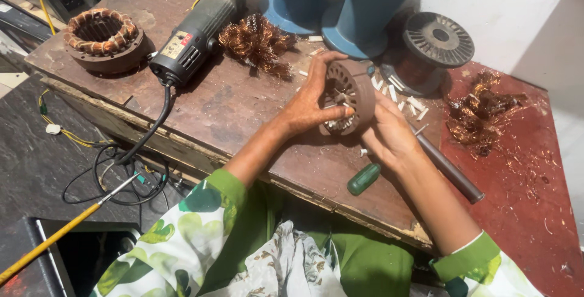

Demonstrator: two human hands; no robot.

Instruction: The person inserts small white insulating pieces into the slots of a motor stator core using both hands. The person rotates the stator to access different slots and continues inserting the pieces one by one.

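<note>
My left hand (311,101) grips a round grey slotted stator core (351,90), held on edge above the brown wooden bench (207,102). White slips stick out of the core's slots near my fingers. My right hand (389,134) supports the core from the lower right, fingers behind it. A green-handled tool (364,179) lies on the bench just below my right hand. A dark metal rod (449,170) lies by my right wrist.
An angle grinder (193,36) with a black cord lies at the back left, next to a wound stator (104,36). Tangled copper wire (257,41) sits behind my left hand, more copper scrap (482,111) on the red surface at right. Two blue spools (359,5) and a wire reel (433,47) stand at the back.
</note>
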